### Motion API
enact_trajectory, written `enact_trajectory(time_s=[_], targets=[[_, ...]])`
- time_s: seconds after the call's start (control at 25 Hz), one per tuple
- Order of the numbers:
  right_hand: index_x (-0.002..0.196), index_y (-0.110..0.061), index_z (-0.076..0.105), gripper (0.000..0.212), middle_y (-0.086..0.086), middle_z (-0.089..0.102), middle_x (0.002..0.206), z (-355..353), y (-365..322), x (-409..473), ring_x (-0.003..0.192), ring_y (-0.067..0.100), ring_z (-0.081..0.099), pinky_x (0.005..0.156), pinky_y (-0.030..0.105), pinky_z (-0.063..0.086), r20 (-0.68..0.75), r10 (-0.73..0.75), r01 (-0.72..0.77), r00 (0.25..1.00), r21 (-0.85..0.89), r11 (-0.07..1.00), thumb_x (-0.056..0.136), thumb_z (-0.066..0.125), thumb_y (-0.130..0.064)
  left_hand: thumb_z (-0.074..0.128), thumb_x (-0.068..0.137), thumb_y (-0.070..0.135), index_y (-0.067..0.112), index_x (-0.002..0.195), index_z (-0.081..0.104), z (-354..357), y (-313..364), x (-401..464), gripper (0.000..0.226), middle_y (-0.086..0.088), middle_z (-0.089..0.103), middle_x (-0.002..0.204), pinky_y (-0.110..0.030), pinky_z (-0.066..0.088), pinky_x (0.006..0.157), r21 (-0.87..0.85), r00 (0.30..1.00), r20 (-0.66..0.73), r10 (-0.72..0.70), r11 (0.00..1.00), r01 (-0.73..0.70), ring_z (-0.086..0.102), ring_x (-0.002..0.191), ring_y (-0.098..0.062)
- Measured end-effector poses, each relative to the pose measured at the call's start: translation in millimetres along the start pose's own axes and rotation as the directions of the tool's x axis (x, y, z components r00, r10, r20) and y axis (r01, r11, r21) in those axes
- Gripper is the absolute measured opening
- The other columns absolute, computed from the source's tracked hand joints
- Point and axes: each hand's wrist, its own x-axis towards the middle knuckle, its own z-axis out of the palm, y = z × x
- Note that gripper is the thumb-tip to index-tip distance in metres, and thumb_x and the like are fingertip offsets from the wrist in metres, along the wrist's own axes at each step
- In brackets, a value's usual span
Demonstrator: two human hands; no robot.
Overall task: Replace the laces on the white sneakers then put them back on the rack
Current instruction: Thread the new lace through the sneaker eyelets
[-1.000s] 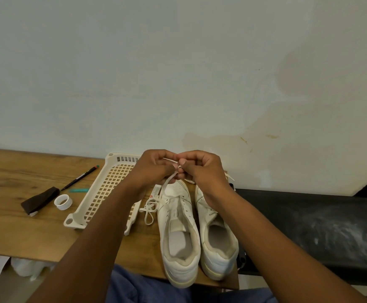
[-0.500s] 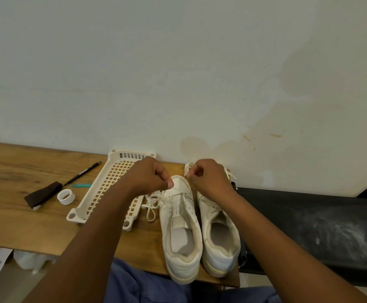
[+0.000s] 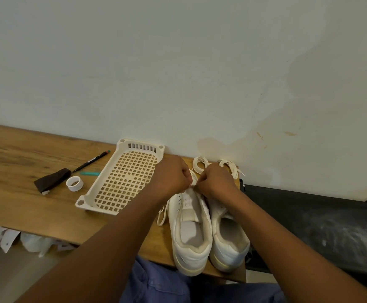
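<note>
Left hand: the left hand (image 3: 171, 178) is curled tight, and a white lace (image 3: 193, 179) is pinched at its fingertips, over the toe end of the left sneaker (image 3: 188, 231).
Right hand: the right hand (image 3: 216, 180) is curled too, and the same lace is pinched just beside the left hand. The two hands are almost touching.
Left sneaker: it is seen right under both hands, with its heel toward the person. No lace is seen across its tongue.
Right sneaker: the right sneaker (image 3: 228, 239) is set touching the left one, under the right wrist.
Lace loops: white lace loops (image 3: 200, 164) are seen just past the right hand, by the wall.
Loose lace: another lace (image 3: 162, 215) is seen under the left wrist, beside the left sneaker.
Rack: a white plastic rack (image 3: 121, 180) is laid flat just left of the left hand.
Far left of the hands: a tape roll (image 3: 74, 183), a brown cloth (image 3: 51, 179), a black pen (image 3: 91, 161) and a teal pen (image 3: 90, 173) are laid on the wooden table (image 3: 14, 193).
</note>
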Motion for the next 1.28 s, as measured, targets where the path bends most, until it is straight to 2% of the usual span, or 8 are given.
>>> enact_trajectory(time_s=[0.12,0.24,0.4,0.56,0.8,1.08,1.16,1.28], targets=[[0.091,-0.003,0.081,0.017,0.015,0.077,0.084,1.1,6.0,8.3,0.078,0.031,0.074,0.076,0.046,0.064,0.031,0.04,-0.042,0.999,0.048,0.998,0.081,0.068,-0.007,0.078,0.079,0.017,0.02,0.079,0.079,8.5,-3.1,2.1,0.003,0.004,0.073,0.084,-0.028,0.057,0.07,0.153,1.0,-0.025,-0.001,0.988,0.005,0.069,0.077,-0.013],[0.09,-0.004,0.081,0.014,0.016,0.078,0.082,-2.1,8.8,9.3,0.057,0.026,0.072,0.072,0.043,0.066,0.102,0.103,-0.118,0.989,0.144,0.983,0.087,0.068,-0.001,0.075,0.076,0.016,0.016,0.076,0.075,12.5,-6.9,1.6,0.001,0.0,0.07,0.081,-0.03,0.056,0.066,0.211,1.0,-0.001,-0.018,0.977,0.018,0.068,0.075,-0.018],[0.089,-0.005,0.08,0.012,0.017,0.078,0.083,-4.9,8.0,7.6,0.052,0.022,0.067,0.078,0.045,0.065,0.144,0.126,-0.154,0.982,0.207,0.966,0.09,0.069,0.001,0.075,0.078,0.019,0.017,0.064,0.063,13.3,-9.1,3.2,0.018,-0.002,0.069,0.079,-0.025,0.043,0.058,0.219,1.0,0.005,-0.017,0.976,0.016,0.066,0.072,-0.018],[0.086,-0.006,0.081,0.012,0.014,0.078,0.078,-3.8,9.7,8.4,0.056,0.022,0.071,0.08,0.046,0.065,0.138,0.097,-0.125,0.986,0.209,0.97,0.089,0.07,-0.001,0.078,0.08,0.023,0.018,0.06,0.058,14.6,-7.3,3.0,0.029,-0.003,0.065,0.073,-0.025,0.041,0.057,0.226,1.0,0.004,-0.01,0.974,0.009,0.066,0.073,-0.018],[0.088,-0.006,0.08,0.011,0.013,0.078,0.079,-7.1,6.7,3.2,0.062,0.025,0.075,0.08,0.044,0.065,0.138,0.07,-0.096,0.988,0.191,0.977,0.088,0.07,-0.002,0.079,0.081,0.024,0.008,0.079,0.078,13.8,-11.0,7.2,0.016,-0.011,0.074,0.081,-0.026,0.043,0.057,0.115,0.997,0.055,-0.051,0.992,0.045,0.069,0.075,-0.022],[0.088,-0.012,0.075,0.012,0.009,0.078,0.076,-6.7,10.0,-1.6,0.068,0.025,0.077,0.072,0.035,0.066,0.107,-0.019,0.002,0.994,0.159,0.987,0.096,0.067,-0.009,0.084,0.077,0.033,0.016,0.085,0.079,19.5,-10.4,8.8,0.019,-0.002,0.075,0.085,-0.032,0.057,0.07,0.14,0.998,0.013,-0.062,0.988,0.06,0.07,0.08,-0.017],[0.085,-0.014,0.075,0.009,0.008,0.077,0.077,-4.2,10.6,-0.6,0.068,0.025,0.076,0.071,0.036,0.065,0.06,-0.069,0.065,0.996,0.069,0.995,0.091,0.069,-0.01,0.079,0.078,0.028,0.02,0.087,0.079,14.2,-10.3,10.0,0.012,0.001,0.074,0.092,-0.032,0.057,0.072,0.056,0.998,0.049,-0.05,0.997,0.048,0.07,0.085,-0.016],[0.077,-0.016,0.072,0.009,0.004,0.074,0.08,-3.0,11.5,2.2,0.073,0.021,0.07,0.07,0.038,0.061,0.026,-0.117,0.117,0.993,0.002,0.993,0.085,0.071,-0.02,0.075,0.08,0.026,0.031,0.103,0.076,3.6,-7.9,9.4,0.024,0.005,0.071,0.103,-0.028,0.055,0.076,-0.107,0.984,0.175,0.028,0.994,-0.009,0.067,0.094,-0.011]])
